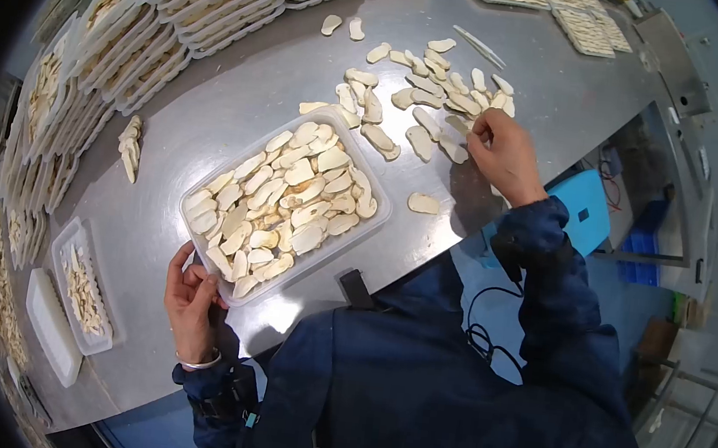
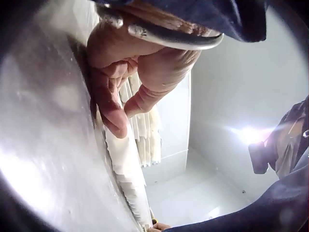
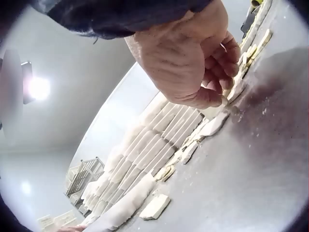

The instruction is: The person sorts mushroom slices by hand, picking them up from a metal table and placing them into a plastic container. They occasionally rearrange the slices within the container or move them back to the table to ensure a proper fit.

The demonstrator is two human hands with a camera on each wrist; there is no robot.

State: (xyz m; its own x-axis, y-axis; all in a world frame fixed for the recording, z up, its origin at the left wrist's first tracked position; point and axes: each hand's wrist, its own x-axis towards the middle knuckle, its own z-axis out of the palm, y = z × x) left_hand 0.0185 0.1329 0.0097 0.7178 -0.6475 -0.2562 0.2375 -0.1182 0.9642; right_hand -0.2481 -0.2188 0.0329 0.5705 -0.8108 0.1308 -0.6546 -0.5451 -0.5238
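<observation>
Many stacked trays [image 1: 222, 30] stand left, beyond one small tray [image 1: 106, 343]. The left hand [image 1: 190, 311], thumb at the rim, grips one large tray [image 1: 312, 269] heaped with slices [image 1: 299, 172]. Two pale slices [image 1: 356, 29] lie farther off; tweezers [image 1: 480, 47] rest behind a loose scatter [image 1: 426, 97]. The right hand [image 1: 506, 156] pinches one slice [image 1: 457, 124], its fingers partly covering it.

Steel table [image 1: 262, 65] — blue floor [image 1: 153, 430] — pale wall [image 3: 96, 116], bright light [image 3: 38, 88].
</observation>
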